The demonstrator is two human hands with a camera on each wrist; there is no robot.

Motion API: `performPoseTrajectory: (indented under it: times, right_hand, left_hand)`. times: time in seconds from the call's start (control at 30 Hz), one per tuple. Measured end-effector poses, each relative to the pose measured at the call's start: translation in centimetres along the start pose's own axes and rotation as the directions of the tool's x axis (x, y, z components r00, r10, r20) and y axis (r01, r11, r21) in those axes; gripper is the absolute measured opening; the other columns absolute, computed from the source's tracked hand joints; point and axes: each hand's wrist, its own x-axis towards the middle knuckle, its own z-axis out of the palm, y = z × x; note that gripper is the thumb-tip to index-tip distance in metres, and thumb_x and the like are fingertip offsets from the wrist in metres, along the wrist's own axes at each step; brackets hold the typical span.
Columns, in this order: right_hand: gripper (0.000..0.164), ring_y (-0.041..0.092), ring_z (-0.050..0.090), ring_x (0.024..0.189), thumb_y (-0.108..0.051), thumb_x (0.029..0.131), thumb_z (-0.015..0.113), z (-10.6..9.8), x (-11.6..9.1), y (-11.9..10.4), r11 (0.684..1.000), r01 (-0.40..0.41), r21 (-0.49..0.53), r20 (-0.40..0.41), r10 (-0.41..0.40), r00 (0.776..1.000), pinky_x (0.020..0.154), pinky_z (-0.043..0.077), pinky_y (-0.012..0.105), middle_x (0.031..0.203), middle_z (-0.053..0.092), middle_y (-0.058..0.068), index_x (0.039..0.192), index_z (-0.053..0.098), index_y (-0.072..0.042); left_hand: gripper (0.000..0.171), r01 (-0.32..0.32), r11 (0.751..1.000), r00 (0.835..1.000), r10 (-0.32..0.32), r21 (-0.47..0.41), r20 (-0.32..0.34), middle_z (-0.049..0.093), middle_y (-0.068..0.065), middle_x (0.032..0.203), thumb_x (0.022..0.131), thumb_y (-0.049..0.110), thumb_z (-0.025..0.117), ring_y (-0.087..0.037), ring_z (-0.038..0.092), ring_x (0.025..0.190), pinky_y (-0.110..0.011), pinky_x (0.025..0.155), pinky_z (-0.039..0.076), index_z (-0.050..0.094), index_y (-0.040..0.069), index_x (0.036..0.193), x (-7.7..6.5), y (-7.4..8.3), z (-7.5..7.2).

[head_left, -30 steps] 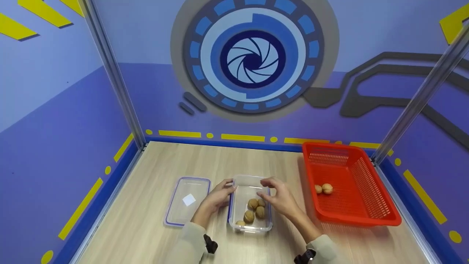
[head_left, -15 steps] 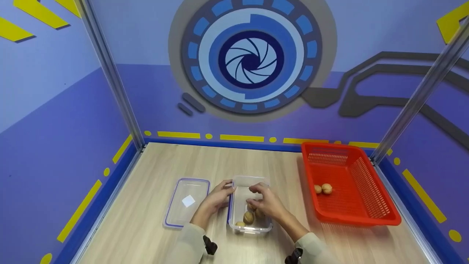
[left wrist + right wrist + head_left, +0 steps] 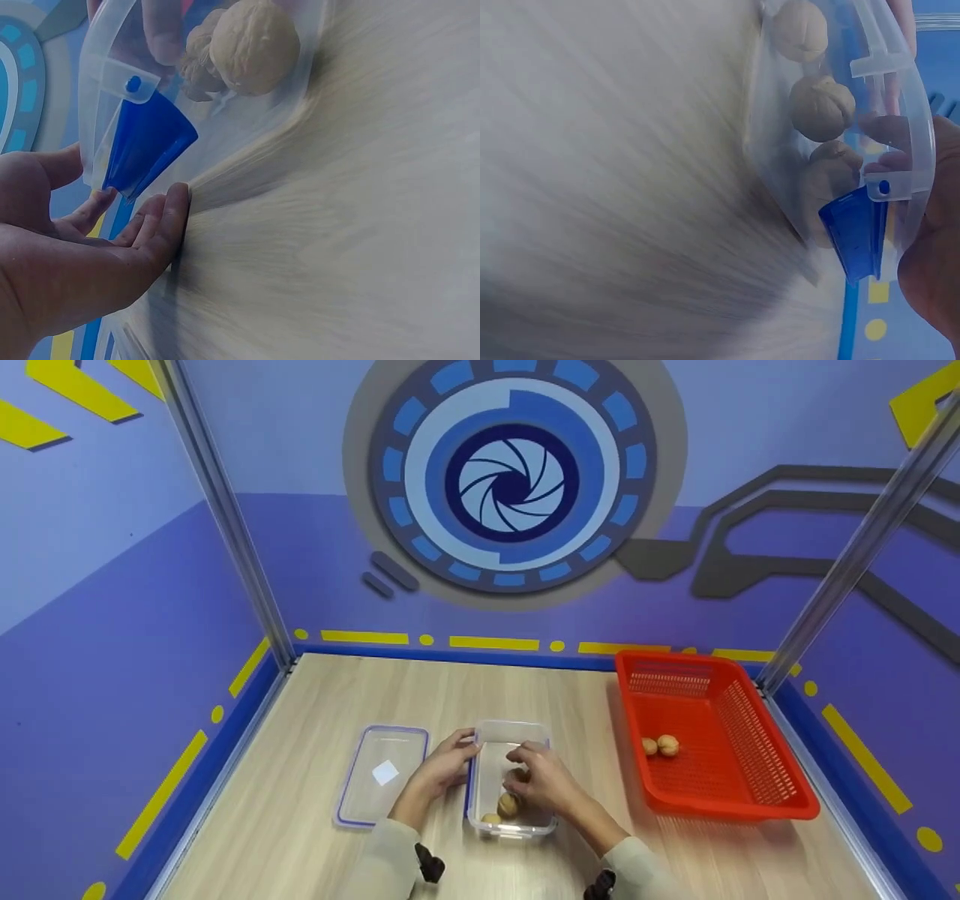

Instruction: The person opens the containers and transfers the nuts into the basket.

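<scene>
In the head view a clear plastic food container (image 3: 513, 727) stands mid-table with walnuts inside. One walnut (image 3: 508, 805) is plain to see; a second walnut (image 3: 491, 818) sits at the near corner. My left hand (image 3: 442, 769) holds the container's left side, thumb at the rim; the left wrist view has its fingers (image 3: 177, 206) against the outer wall, beside a blue latch (image 3: 150, 142). My right hand (image 3: 547, 780) reaches over the right wall into the container. Its thumb and fingers are spread around a walnut (image 3: 517, 774), partly hidden beneath them; contact is unclear.
A clear lid (image 3: 367, 795) with a blue seal and a white label lies left of the container. At the right stands a red perforated basket (image 3: 720, 780) with two walnuts (image 3: 667, 745) in it. Walls enclose the table's back and sides.
My right hand has moved left and down into the container, covering walnuts that were visible before. My left hand stays at the container's left side.
</scene>
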Motion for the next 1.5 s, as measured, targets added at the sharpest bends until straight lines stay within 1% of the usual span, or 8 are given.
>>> performPoseTrajectory:
  times: [0.1, 0.27, 0.4, 0.57, 0.77, 0.93, 1.27, 1.5]
  right_hand:
    - [0.034, 0.024, 0.068, 0.086, -0.011, 0.078, 0.091, -0.4, 0.17, -0.02, 0.999, 0.031, -0.04, 0.028, -0.029, 0.999, 0.077, 0.061, 0.039, 0.099, 0.071, 0.01, 0.105, 0.075, 0.003]
    - [0.033, 0.019, 0.063, 0.085, -0.011, 0.077, 0.09, -0.95, 0.25, -0.06, 0.996, 0.042, -0.079, 0.095, -0.035, 0.995, 0.076, 0.059, 0.037, 0.095, 0.069, 0.008, 0.103, 0.075, 0.002]
    - [0.032, 0.018, 0.06, 0.086, -0.01, 0.078, 0.089, -0.98, 0.26, -0.15, 0.995, 0.045, -0.094, 0.144, -0.031, 0.989, 0.076, 0.058, 0.036, 0.095, 0.067, 0.008, 0.104, 0.075, 0.002]
    - [0.031, 0.02, 0.06, 0.086, -0.006, 0.077, 0.089, -0.88, 0.34, -0.37, 0.991, 0.038, -0.125, 0.161, -0.018, 0.987, 0.077, 0.058, 0.037, 0.095, 0.066, 0.008, 0.103, 0.074, 0.003]
    - [0.03, 0.02, 0.059, 0.083, -0.005, 0.074, 0.09, -0.69, 0.34, -0.43, 0.982, 0.06, -0.178, 0.166, -0.031, 0.986, 0.076, 0.057, 0.038, 0.09, 0.063, 0.004, 0.097, 0.072, -0.001]
    - [0.028, 0.018, 0.059, 0.081, -0.005, 0.075, 0.09, -0.52, 0.11, -0.42, 0.979, 0.063, -0.193, 0.159, -0.032, 0.987, 0.074, 0.057, 0.038, 0.088, 0.061, 0.001, 0.096, 0.071, -0.003]
    - [0.03, 0.016, 0.059, 0.084, -0.017, 0.086, 0.089, -0.06, -0.16, -0.36, 0.989, 0.036, -0.146, 0.123, -0.018, 0.992, 0.075, 0.056, 0.038, 0.094, 0.065, 0.002, 0.106, 0.074, -0.001]
    - [0.032, 0.014, 0.059, 0.087, -0.018, 0.086, 0.089, -0.07, -0.3, -0.19, 0.997, -0.002, -0.074, 0.085, 0.008, 0.996, 0.074, 0.056, 0.036, 0.099, 0.066, 0.003, 0.108, 0.072, -0.004]
  left_hand:
    - [0.052, -0.005, 1.0, 1.0, 0.005, -0.003, -0.006, 0.048, -0.028, 0.151, 0.11, 0.014, 0.054, -0.041, 0.063, 0.126, -0.051, 0.098, 0.057, 0.039, 0.001, 0.158, 0.09, 0.09, 0.1]
    - [0.053, 0.0, 1.0, 1.0, 0.0, -0.005, 0.0, 0.047, -0.028, 0.153, 0.11, 0.016, 0.055, -0.041, 0.062, 0.127, -0.051, 0.099, 0.057, 0.04, 0.002, 0.158, 0.06, 0.19, 0.22]
    - [0.053, 0.001, 1.0, 1.0, -0.001, 0.005, -0.004, 0.047, -0.028, 0.153, 0.111, 0.016, 0.055, -0.041, 0.062, 0.127, -0.051, 0.099, 0.057, 0.039, 0.001, 0.159, -0.11, 0.19, 0.2]
    - [0.053, -0.004, 1.0, 1.0, 0.004, 0.005, 0.004, 0.046, -0.028, 0.153, 0.111, 0.017, 0.055, -0.041, 0.062, 0.126, -0.051, 0.098, 0.057, 0.038, 0.001, 0.159, -0.13, 0.12, 0.15]
    - [0.053, -0.004, 1.0, 1.0, 0.004, -0.004, 0.014, 0.045, -0.029, 0.153, 0.111, 0.017, 0.054, -0.041, 0.063, 0.125, -0.051, 0.098, 0.057, 0.037, 0.001, 0.159, -0.14, -0.05, 0.11]
    - [0.052, -0.013, 1.0, 1.0, 0.013, 0.0, 0.021, 0.045, -0.03, 0.152, 0.111, 0.017, 0.054, -0.043, 0.062, 0.126, -0.052, 0.098, 0.057, 0.039, 0.001, 0.158, -0.12, -0.24, 0.07]
    - [0.053, -0.021, 1.0, 1.0, 0.021, -0.02, 0.009, 0.046, -0.032, 0.15, 0.11, 0.016, 0.057, -0.043, 0.062, 0.126, -0.051, 0.099, 0.057, 0.04, -0.002, 0.156, 0.01, -0.42, -0.12]
    - [0.055, -0.012, 1.0, 1.0, 0.012, -0.003, 0.004, 0.047, -0.029, 0.15, 0.108, 0.017, 0.059, -0.041, 0.062, 0.127, -0.05, 0.098, 0.057, 0.04, 0.0, 0.157, 0.02, -0.19, -0.19]
